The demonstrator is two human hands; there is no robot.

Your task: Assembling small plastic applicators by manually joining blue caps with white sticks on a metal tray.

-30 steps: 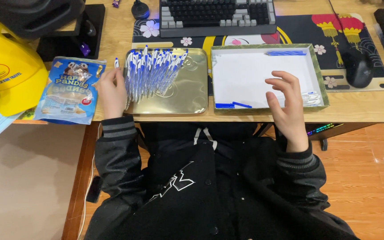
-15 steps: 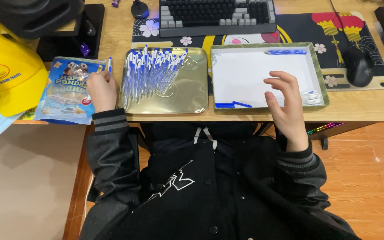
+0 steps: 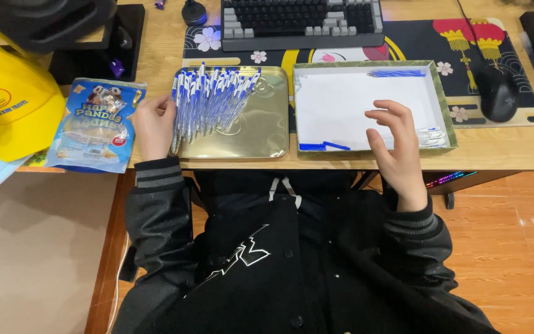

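A gold metal tray (image 3: 261, 133) lies on the desk with several blue and white pens (image 3: 208, 102) fanned across its left half. My left hand (image 3: 153, 127) rests at the tray's left edge, fingers touching the pens. My right hand (image 3: 398, 145) hovers with spread fingers over the front right of a white box lid with a green rim (image 3: 443, 102). In that lid lie a few blue pen parts (image 3: 322, 146), clear pen parts (image 3: 431, 136) and blue pens (image 3: 397, 73) at the back.
A blue snack bag (image 3: 94, 127) lies left of the tray, beside a yellow cap (image 3: 13, 93). Behind are a keyboard (image 3: 301, 21), a patterned desk mat (image 3: 415, 43) and a black mouse (image 3: 497, 93). The desk's front edge runs just below both trays.
My left hand has moved right from the snack bag back onto the pens at the tray's left edge. My right hand has stayed over the white lid.
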